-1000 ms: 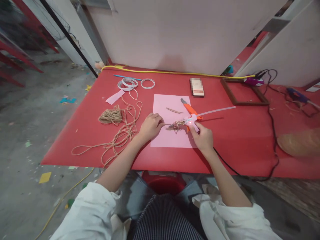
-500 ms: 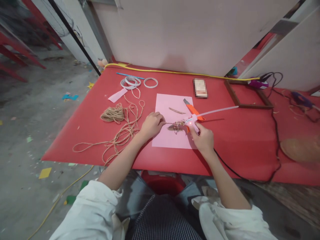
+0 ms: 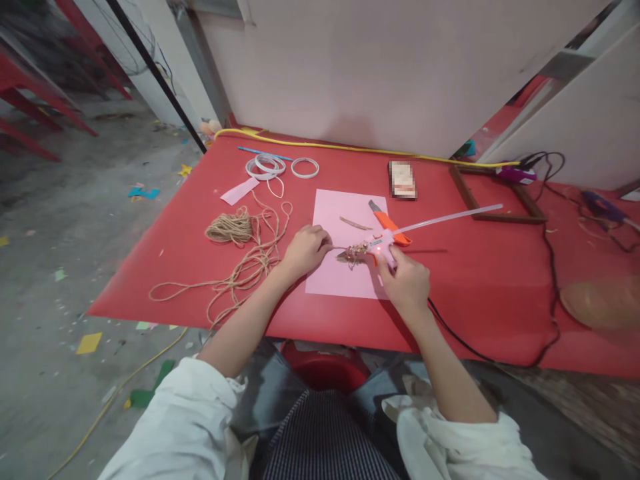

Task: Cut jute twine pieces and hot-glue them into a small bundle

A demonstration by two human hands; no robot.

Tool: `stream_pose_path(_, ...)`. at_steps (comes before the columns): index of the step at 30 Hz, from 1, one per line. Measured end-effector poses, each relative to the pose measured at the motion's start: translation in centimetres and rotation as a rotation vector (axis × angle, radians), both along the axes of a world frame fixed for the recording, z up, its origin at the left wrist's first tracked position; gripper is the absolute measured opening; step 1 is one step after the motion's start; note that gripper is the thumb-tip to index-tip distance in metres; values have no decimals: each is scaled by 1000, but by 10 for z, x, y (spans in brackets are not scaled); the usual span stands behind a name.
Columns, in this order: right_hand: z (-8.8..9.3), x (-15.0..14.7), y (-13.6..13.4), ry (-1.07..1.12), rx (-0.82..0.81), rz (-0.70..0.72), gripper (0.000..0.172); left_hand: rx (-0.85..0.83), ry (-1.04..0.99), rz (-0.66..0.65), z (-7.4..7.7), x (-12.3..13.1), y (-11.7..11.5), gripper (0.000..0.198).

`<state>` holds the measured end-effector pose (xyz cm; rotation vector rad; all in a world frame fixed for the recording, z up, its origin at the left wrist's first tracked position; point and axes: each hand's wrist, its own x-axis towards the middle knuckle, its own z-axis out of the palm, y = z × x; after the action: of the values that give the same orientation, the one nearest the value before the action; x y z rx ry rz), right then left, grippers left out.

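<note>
1. Logging the right hand (image 3: pixel 407 283) first: closed around a pink-and-white hot glue gun (image 3: pixel 384 244), red lamp lit, with a long translucent glue stick (image 3: pixel 450 219) running out the back above the red surface (image 3: pixel 475 300).
2. Nozzle sits at a small dried-twig bundle wrapped in tan twine (image 3: pixel 354 253), which lies on a pale pink paper sheet (image 3: pixel 340 283). From my remote view I can't tell if they touch.
3. Left hand (image 3: pixel 306 252) rests at the sheet's left edge, fingers (image 3: pixel 323 235) curled toward a thin strand (image 3: pixel 334 249) at the bundle's left end. I cannot tell whether they pinch it.
4. Above the bundle on the sheet: a slim brown wood sliver (image 3: pixel 353 223). An orange-handled utility knife (image 3: pixel 387 220) lies across the sheet's right edge, just behind the gun.
5. Left of the sheet: a coil of loose jute twine (image 3: pixel 230 227), long loops trailing toward the left hand. Beyond it, white tape rings (image 3: pixel 265 167) and a pink paper strip (image 3: pixel 240 191).
6. Right side: an empty wooden frame (image 3: pixel 463 187), and a black power cord (image 3: pixel 553 293) snaking across the surface.
</note>
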<state>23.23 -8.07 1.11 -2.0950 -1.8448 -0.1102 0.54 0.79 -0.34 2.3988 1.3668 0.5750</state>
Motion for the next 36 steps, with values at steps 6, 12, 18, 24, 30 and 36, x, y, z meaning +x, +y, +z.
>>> stream_pose_path(6,11,-6,-4,-40,35,33,46,-6,3,13,1,0,-1,7)
stream_pose_path(12,13,0,-7,-70,103,51,49,-9,-14,6,0,0,0,7)
stream_pose_path(18,9,1,-6,-16,162,90,54,-5,-19,2,0,0,0,6)
stream_pose_path(24,2,-1,-5,3,229,128,56,-7,-29,0,0,0,1,6)
stream_pose_path(30,-1,-3,-5,42,218,121,58,-3,-33,3,-1,0,1,7)
stream_pose_path(36,1,-4,-7,26,154,120,54,-18,-30,9,1,-1,0,8)
